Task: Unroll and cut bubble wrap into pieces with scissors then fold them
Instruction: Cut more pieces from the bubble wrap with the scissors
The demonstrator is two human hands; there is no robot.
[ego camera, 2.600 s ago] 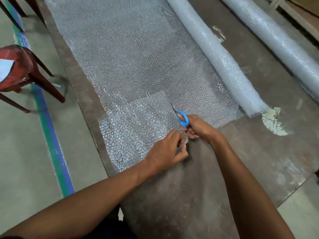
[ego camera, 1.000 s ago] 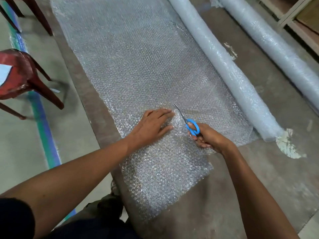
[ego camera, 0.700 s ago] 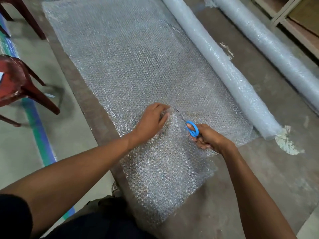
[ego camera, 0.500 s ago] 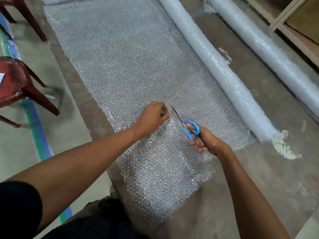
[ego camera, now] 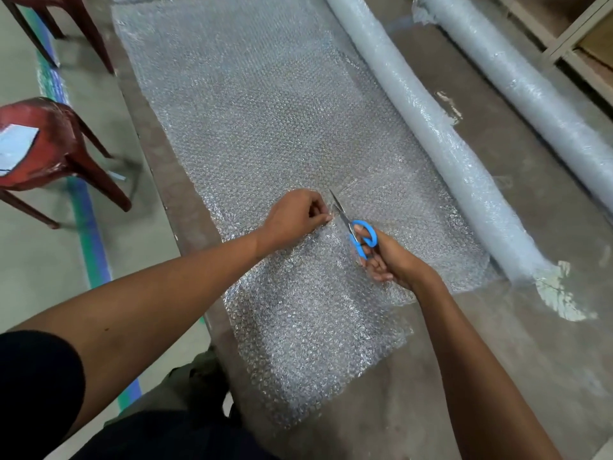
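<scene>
Bubble wrap sheet (ego camera: pixel 265 104) lies flat along the table (ego camera: pixel 497 376), running from lower centre of the frame up to the top edge; its near end is a doubled, denser-looking piece of wrap (ego camera: pixel 311 340) reaching the table's left edge at lower centre. Person's dark clothing fills the bottom left, both bare forearms reach up into the middle of the frame. Right hand (ego camera: pixel 388 260), centre right, fingers curled through the blue handles of the scissors (ego camera: pixel 356 232), gripping them; blades point up-left, slightly parted, tips resting on the wrap. Left hand (ego camera: pixel 295 217), just left of the blades, fingers curled in, fingertips pinching the wrap edge right beside the blades. Beyond the hands the single layer of wrap lies spread out, wrinkled near the scissor tips. Along its right side sits the bubble wrap roll (ego camera: pixel 431 127), running diagonally from top centre to centre right, joined to the sheet. Second roll (ego camera: pixel 517 78) farther right, parallel, apart from the first. Red plastic chair (ego camera: pixel 39 141) on the floor at left of the frame, another chair's legs (ego camera: pixel 66 24) at upper left. Green and blue floor stripe (ego camera: pixel 89 234) runs beside the table. Wooden frame (ego camera: pixel 577 31) at upper right corner
</scene>
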